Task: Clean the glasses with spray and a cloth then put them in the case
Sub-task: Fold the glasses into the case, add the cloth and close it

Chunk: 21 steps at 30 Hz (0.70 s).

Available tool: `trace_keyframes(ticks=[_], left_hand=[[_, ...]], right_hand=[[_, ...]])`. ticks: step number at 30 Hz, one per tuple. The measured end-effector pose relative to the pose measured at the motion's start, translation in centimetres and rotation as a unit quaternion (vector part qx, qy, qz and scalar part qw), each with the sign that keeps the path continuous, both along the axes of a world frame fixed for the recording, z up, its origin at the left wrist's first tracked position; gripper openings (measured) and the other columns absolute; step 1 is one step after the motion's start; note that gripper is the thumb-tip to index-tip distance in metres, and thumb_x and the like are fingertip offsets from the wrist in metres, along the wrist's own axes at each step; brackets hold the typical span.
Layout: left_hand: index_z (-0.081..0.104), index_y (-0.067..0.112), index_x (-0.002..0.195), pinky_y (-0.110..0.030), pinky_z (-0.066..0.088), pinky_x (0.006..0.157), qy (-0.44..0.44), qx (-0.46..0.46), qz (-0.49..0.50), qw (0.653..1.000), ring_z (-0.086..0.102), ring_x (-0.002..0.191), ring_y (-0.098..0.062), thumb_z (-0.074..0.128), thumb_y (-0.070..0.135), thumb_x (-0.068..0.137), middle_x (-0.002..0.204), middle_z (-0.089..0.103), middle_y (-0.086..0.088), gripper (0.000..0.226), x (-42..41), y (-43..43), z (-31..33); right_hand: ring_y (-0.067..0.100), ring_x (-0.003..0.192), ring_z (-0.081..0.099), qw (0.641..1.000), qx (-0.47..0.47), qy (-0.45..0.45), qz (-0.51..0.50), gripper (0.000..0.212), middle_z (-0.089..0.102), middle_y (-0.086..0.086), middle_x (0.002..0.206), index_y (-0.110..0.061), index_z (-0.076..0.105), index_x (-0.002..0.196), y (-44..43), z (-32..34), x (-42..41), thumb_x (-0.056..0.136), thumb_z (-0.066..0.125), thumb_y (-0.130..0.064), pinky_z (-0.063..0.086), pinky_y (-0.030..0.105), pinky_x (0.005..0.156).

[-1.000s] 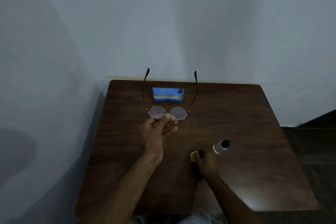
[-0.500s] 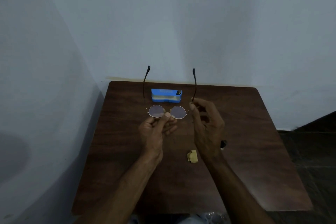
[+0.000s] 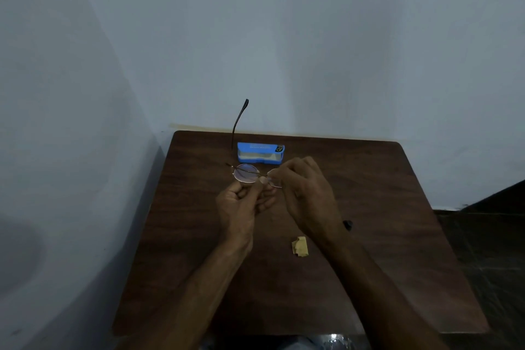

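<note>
glasses (image 3: 246, 175): above table (image 3: 383, 202), left hand (image 3: 241, 206) pinching bridge, right hand (image 3: 308, 193) pinching right rim | case (image 3: 260, 153): 12 o'clock of glasses | cloth (image 3: 300, 246): 5 o'clock | spray (image 3: 348, 224): 4 o'clock, mostly hidden behind right wrist

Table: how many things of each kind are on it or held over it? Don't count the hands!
Glasses: 1
Case: 1
Cloth: 1
Bottle: 1 (only its black cap shows past the arm)
Total: 4
</note>
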<state>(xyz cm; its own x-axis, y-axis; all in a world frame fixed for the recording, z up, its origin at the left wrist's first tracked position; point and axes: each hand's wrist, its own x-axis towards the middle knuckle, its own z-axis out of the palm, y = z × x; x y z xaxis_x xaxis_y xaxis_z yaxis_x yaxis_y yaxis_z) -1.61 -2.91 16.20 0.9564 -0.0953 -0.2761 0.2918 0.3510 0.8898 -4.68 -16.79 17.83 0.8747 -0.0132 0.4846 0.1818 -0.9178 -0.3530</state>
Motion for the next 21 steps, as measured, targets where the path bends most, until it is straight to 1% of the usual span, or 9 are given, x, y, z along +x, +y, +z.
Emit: trace_keyframes(ticks=[2,4,6,9,12,13,17,19,21], left_hand=[[0.077,0.003,0.103,-0.026,0.064,0.065,-0.002,0.006,-0.003,1.000,0.080,0.079,-0.020,0.071,0.008,0.097,0.089,0.082,-0.012,0.010,0.0,0.1,-0.2],[0.077,0.004,0.101,-0.026,0.064,0.065,0.001,0.008,-0.005,1.000,0.080,0.079,-0.020,0.071,0.009,0.097,0.089,0.081,-0.012,0.009,0.0,0.2,-0.4],[0.077,0.004,0.101,-0.026,0.064,0.065,0.007,0.008,-0.001,1.000,0.080,0.078,-0.020,0.071,0.008,0.097,0.088,0.081,-0.013,0.008,0.1,0.2,-0.4],[0.076,-0.002,0.103,-0.028,0.065,0.066,0.011,0.003,0.000,1.000,0.080,0.077,-0.021,0.072,0.007,0.097,0.086,0.081,-0.013,0.012,0.2,0.2,-0.4],[0.075,0.000,0.100,-0.026,0.064,0.065,0.015,-0.002,-0.005,1.000,0.079,0.073,-0.016,0.071,0.005,0.097,0.080,0.080,-0.007,0.008,0.2,0.1,-0.4],[0.075,0.001,0.098,-0.025,0.064,0.064,0.016,-0.001,-0.005,1.000,0.079,0.072,-0.015,0.071,0.005,0.096,0.078,0.080,-0.006,0.006,0.1,0.1,-0.4],[0.076,-0.004,0.101,-0.032,0.066,0.070,0.022,0.000,-0.014,1.000,0.079,0.079,-0.024,0.074,0.007,0.095,0.085,0.080,-0.014,0.013,-0.1,-0.1,-0.9],[0.075,-0.005,0.102,-0.036,0.066,0.074,0.022,-0.003,-0.015,1.000,0.079,0.082,-0.027,0.075,0.009,0.094,0.088,0.080,-0.017,0.016,-0.2,0.1,-1.0],[0.075,-0.005,0.103,-0.035,0.066,0.074,0.018,-0.002,-0.014,1.000,0.079,0.083,-0.026,0.074,0.009,0.094,0.089,0.080,-0.017,0.017,-0.1,0.5,-0.9]], right_hand=[[0.015,0.100,0.052,1.000,-0.011,0.012,0.004,0.024,0.063,0.000,0.109,-0.020,0.073,0.113,-0.2,-0.2,-0.1,0.091,0.070,-0.011,0.042,0.023,0.072],[0.012,0.101,0.050,1.000,-0.016,0.025,0.005,0.029,0.061,-0.002,0.111,-0.022,0.072,0.114,-0.3,-0.3,-0.1,0.089,0.079,-0.010,0.043,0.024,0.071],[0.012,0.101,0.050,1.000,-0.014,0.015,0.005,0.024,0.061,0.000,0.112,-0.019,0.072,0.114,-0.3,0.0,-0.1,0.091,0.072,-0.012,0.047,0.026,0.072],[0.016,0.096,0.055,0.999,0.008,-0.048,-0.013,0.021,0.064,0.005,0.107,-0.011,0.072,0.110,0.2,1.6,-0.1,0.097,0.057,-0.017,0.049,0.027,0.071],[0.018,0.095,0.058,0.994,0.010,-0.112,-0.016,0.020,0.065,0.008,0.106,-0.008,0.072,0.115,0.8,3.8,1.0,0.098,0.062,-0.010,0.053,0.029,0.073],[0.019,0.095,0.059,0.992,0.002,-0.123,-0.008,0.026,0.065,0.009,0.107,-0.008,0.072,0.121,1.1,4.7,1.6,0.096,0.066,-0.005,0.053,0.029,0.074],[0.023,0.100,0.056,0.989,-0.106,-0.099,0.032,0.062,0.065,0.008,0.114,-0.012,0.061,0.145,1.9,8.1,4.8,0.086,0.073,0.004,0.047,0.028,0.073],[0.027,0.101,0.058,0.983,-0.157,-0.084,0.038,0.061,0.066,0.008,0.115,-0.012,0.063,0.141,1.7,8.8,6.3,0.084,0.074,0.006,0.051,0.033,0.072],[0.029,0.102,0.059,0.981,-0.176,-0.076,0.041,0.048,0.066,0.009,0.115,-0.010,0.068,0.131,1.1,9.0,7.0,0.086,0.076,0.003,0.056,0.041,0.075]])
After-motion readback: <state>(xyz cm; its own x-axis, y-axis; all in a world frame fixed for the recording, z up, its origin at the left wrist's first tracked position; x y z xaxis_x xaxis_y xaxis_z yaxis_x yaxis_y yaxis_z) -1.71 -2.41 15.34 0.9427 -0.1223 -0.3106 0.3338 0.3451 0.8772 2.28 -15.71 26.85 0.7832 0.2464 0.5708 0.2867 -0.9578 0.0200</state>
